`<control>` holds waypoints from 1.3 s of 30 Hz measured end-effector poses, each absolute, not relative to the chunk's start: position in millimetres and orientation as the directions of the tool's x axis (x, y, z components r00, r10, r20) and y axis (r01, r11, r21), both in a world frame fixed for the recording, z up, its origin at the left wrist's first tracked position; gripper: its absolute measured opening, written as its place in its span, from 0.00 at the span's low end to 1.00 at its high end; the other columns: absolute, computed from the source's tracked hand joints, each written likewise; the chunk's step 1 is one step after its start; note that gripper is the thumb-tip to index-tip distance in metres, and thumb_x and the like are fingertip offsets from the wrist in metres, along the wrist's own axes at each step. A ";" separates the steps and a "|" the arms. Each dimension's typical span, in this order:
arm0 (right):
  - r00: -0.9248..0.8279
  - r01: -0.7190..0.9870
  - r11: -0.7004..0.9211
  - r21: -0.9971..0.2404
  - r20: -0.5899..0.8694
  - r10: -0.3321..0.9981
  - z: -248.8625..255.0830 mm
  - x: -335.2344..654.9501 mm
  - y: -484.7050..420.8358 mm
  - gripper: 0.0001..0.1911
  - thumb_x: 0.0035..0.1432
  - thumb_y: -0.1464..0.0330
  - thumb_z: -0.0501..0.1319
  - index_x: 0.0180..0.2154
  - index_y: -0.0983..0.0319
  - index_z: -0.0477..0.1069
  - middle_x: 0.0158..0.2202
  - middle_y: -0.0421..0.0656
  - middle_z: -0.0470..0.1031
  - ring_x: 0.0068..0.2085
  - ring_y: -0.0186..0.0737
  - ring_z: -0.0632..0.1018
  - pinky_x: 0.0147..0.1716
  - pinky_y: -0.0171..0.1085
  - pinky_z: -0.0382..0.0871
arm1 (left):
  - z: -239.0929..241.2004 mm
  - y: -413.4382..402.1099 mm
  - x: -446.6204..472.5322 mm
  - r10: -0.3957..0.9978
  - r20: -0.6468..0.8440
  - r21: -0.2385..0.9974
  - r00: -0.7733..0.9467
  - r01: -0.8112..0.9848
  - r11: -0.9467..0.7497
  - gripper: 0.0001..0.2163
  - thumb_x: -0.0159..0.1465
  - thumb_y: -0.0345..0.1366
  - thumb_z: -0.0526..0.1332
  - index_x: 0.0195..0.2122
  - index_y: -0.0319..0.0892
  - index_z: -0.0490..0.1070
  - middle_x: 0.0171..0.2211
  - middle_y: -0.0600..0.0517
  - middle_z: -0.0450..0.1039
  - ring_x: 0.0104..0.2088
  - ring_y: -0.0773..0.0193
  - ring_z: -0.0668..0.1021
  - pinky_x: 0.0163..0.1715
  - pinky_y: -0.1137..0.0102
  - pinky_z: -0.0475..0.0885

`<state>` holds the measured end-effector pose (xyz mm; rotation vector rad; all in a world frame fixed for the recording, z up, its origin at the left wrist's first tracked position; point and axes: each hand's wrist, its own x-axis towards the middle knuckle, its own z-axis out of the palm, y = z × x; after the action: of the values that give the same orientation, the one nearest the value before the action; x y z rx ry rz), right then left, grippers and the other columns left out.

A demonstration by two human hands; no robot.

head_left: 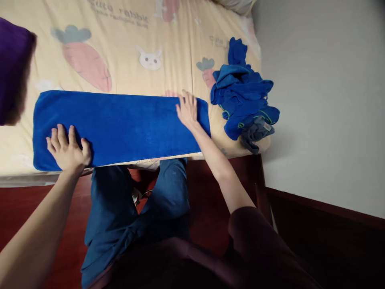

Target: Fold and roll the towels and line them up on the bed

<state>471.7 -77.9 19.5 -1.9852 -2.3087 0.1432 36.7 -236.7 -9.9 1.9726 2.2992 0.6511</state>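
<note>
- Long rectangular bright-blue plush-looking cloth: laid along the near edge of the bed, from the left side of the frame to just right of centre.
- Handling (judged): likely light, soft, limp, not fragile; some slip against the sheet seems possible. Best taken by the corners or short ends, with the middle supported; sag is to be expected if held at one point.
- Looks: flat, mostly smooth, corners rounded at left, faint tonal patches in the nap. Layer count can't be told.
- Left hand: placed palm-down on the cloth's lower left part, fingers spread, thumb out; nothing gripped.
- Right hand: laid flat near the cloth's upper right corner, fingertips at the top edge; fingers extended, nothing pinched.
- Cream bedsheet printed with carrots and rabbits: spread under the cloth, seen across the upper frame.
- Crumpled heap of blue fabric with green edging: piled right of the cloth, apart from it; small grey-blue crumpled cloth seen at its lower end.
- Dark purple fuzzy-edged item: cut off at upper left; can't be identified.
- Pale grey wall: seen at right.
</note>
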 end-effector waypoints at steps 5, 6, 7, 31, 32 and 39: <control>-0.149 0.971 0.125 -0.202 -0.103 0.984 -10.4 484.1 -96.8 0.37 0.75 0.52 0.43 0.77 0.63 0.44 0.79 0.48 0.41 0.78 0.55 0.43 0.75 0.65 0.35 | -12.5 -236.2 34.8 0.950 0.250 0.354 -0.185 0.931 0.089 0.34 0.71 0.51 0.49 0.73 0.36 0.60 0.75 0.39 0.52 0.75 0.43 0.54 0.73 0.45 0.44; -0.074 0.978 0.055 -0.202 -0.087 0.993 -13.2 498.4 -91.4 0.38 0.75 0.51 0.41 0.77 0.63 0.44 0.79 0.49 0.42 0.78 0.54 0.43 0.74 0.66 0.35 | -12.6 -236.3 34.8 0.950 0.252 0.354 -0.185 0.931 0.087 0.34 0.71 0.51 0.49 0.73 0.36 0.60 0.75 0.39 0.52 0.75 0.42 0.54 0.73 0.45 0.44; 0.000 0.979 -0.016 -0.202 -0.078 0.997 -14.0 513.5 -84.3 0.38 0.76 0.51 0.39 0.76 0.64 0.44 0.78 0.51 0.42 0.78 0.53 0.44 0.74 0.67 0.37 | -12.6 -236.6 34.9 0.950 0.254 0.354 -0.183 0.931 0.085 0.34 0.71 0.51 0.49 0.73 0.37 0.60 0.75 0.39 0.52 0.75 0.43 0.54 0.73 0.45 0.44; 0.006 0.973 -0.004 -0.232 0.006 1.000 -14.0 386.0 -234.9 0.36 0.73 0.57 0.41 0.76 0.63 0.47 0.78 0.50 0.42 0.78 0.55 0.46 0.73 0.67 0.41 | -8.1 -198.6 8.6 0.994 0.013 0.340 -0.105 0.936 0.095 0.36 0.72 0.52 0.50 0.75 0.35 0.54 0.77 0.42 0.42 0.77 0.45 0.44 0.75 0.47 0.36; 0.013 0.974 -0.009 -0.226 0.014 1.000 -14.2 385.8 -235.2 0.36 0.73 0.57 0.41 0.76 0.63 0.48 0.78 0.50 0.43 0.78 0.54 0.46 0.73 0.67 0.41 | -8.6 -186.5 2.4 0.994 0.002 0.344 -0.105 0.934 0.098 0.36 0.72 0.53 0.49 0.75 0.35 0.53 0.77 0.41 0.43 0.77 0.46 0.44 0.75 0.48 0.37; 0.013 0.983 -0.007 -0.186 0.033 0.999 -19.9 383.8 -234.8 0.36 0.73 0.57 0.40 0.76 0.63 0.50 0.78 0.49 0.44 0.78 0.54 0.48 0.73 0.66 0.43 | -17.6 -115.8 -33.4 0.989 0.002 0.378 -0.149 0.916 0.137 0.39 0.73 0.57 0.48 0.75 0.32 0.51 0.77 0.39 0.42 0.77 0.48 0.45 0.76 0.49 0.37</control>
<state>383.8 -234.8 -19.9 -2.1185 -2.0973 0.1609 -33.4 -115.8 -17.6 1.8655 2.1669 0.4266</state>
